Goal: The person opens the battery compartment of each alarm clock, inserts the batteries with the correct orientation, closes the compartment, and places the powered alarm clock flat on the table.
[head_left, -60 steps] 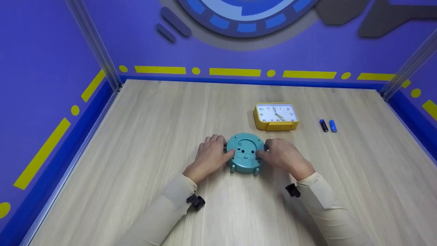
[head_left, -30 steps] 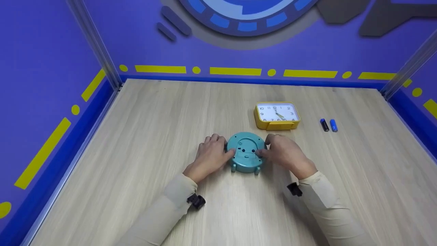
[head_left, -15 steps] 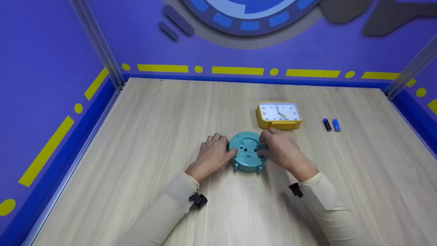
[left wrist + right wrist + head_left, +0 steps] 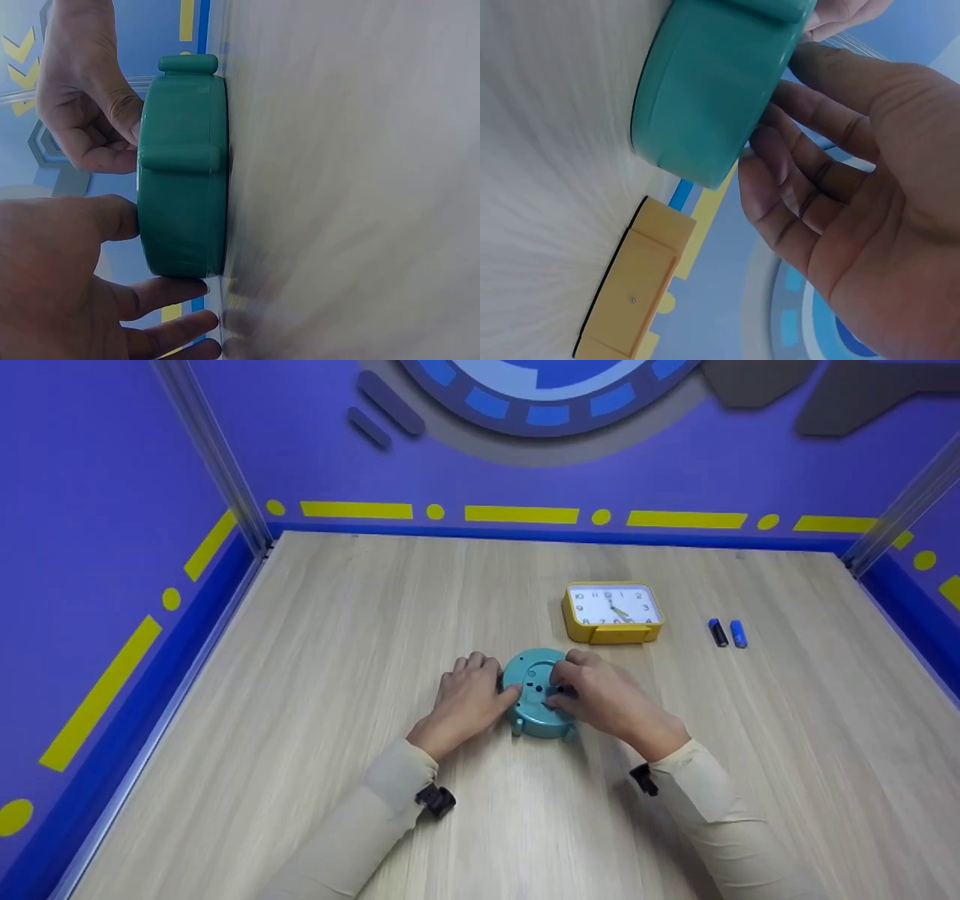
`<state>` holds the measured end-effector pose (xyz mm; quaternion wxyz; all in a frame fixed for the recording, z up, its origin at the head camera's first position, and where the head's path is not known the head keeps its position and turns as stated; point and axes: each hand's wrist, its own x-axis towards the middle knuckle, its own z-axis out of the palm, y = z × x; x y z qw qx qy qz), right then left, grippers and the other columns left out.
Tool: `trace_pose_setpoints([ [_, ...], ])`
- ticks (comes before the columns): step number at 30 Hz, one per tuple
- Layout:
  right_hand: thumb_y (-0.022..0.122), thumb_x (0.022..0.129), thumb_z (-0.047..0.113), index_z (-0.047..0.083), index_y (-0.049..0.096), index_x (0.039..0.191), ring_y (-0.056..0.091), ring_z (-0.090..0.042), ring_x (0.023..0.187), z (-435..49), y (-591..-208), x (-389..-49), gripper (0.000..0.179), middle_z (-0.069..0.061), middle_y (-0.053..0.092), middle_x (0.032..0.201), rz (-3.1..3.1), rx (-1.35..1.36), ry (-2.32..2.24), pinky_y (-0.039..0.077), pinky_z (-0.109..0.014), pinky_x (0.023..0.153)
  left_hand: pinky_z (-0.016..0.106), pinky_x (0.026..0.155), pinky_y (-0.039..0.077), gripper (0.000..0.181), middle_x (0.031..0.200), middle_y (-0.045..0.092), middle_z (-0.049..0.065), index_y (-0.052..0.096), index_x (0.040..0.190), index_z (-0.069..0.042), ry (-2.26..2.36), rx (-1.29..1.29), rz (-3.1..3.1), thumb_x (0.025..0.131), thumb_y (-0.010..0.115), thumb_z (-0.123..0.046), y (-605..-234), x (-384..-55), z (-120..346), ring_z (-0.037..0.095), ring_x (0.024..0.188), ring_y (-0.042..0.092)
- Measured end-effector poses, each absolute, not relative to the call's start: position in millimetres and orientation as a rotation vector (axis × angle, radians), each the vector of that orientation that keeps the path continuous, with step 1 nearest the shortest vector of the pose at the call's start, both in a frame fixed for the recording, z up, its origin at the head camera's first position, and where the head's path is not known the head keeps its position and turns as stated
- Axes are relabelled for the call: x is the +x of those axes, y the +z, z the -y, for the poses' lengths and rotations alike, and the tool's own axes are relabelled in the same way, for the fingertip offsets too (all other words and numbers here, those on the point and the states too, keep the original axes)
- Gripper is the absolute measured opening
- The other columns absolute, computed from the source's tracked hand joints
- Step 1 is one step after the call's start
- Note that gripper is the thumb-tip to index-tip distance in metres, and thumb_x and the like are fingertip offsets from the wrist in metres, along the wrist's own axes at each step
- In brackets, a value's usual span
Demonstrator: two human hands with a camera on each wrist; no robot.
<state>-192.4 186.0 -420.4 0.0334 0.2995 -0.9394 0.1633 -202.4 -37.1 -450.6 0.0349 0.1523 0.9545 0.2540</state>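
A round teal alarm clock (image 4: pixel 538 720) lies back side up on the wooden table, its small feet toward me. My left hand (image 4: pixel 469 690) grips its left edge, thumb on the back and fingers along the side; the left wrist view shows this hand (image 4: pixel 67 277) from below. Over the right half of the clock's back is my right hand (image 4: pixel 607 694), its bent fingers and thumb at the knobs and battery cover. In the right wrist view these fingertips (image 4: pixel 759 184) meet the back surface; whether they pinch a part there is hidden.
Behind the teal clock, slightly right, stands a yellow rectangular clock (image 4: pixel 613 634). Two batteries, one black and blue (image 4: pixel 718 632) and one blue (image 4: pixel 739 634), lie farther right. Blue-purple panels (image 4: pixel 510 484) border the table (image 4: pixel 360 607) at the back and sides.
My right hand has moved left from the clock's right rim onto its back, covering part of the knobs. The left hand keeps its hold, and the clock stays in place.
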Motion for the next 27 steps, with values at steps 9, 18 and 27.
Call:
trace_pose_setpoints([
  [9, 0.086, 0.091, 0.012, 0.006, 0.078, 0.102, 0.054, -0.018, 0.078, -184.5, -422.1, -191.9, 0.016, -0.004, 0.059, 0.089, 2.8, 1.025, 0.412, 0.052, -0.031, 0.069, 0.049, 0.089, 0.047, 0.036, 0.11, 0.055, 0.009, 0.064, 0.111, -0.006, 0.76, 0.483, -2.936, 0.106, 0.061, -0.042, -449.4, -201.4, 37.3, 0.029, 0.101, 0.051],
  [18, 0.088, 0.087, 0.008, 0.002, 0.08, 0.099, 0.057, -0.019, 0.078, -183.4, -428.3, -193.5, 0.015, -0.007, 0.064, 0.089, 2.7, 1.11, 0.373, 0.056, -0.034, 0.071, 0.05, 0.087, 0.049, 0.036, 0.11, 0.057, 0.01, 0.064, 0.111, -0.004, 0.726, 0.507, -2.957, 0.106, 0.061, -0.04, -450.0, -199.7, 37.2, 0.031, 0.1, 0.052],
  [27, 0.09, 0.086, 0.008, 0.0, 0.083, 0.097, 0.061, -0.02, 0.082, -186.0, -430.0, -196.0, 0.015, -0.008, 0.067, 0.094, 2.707, 1.131, 0.414, 0.059, -0.036, 0.079, 0.049, 0.088, 0.049, 0.039, 0.112, 0.058, 0.011, 0.066, 0.115, -0.003, 0.729, 0.513, -2.959, 0.105, 0.061, -0.04, -450.8, -202.0, 37.4, 0.03, 0.101, 0.053],
])
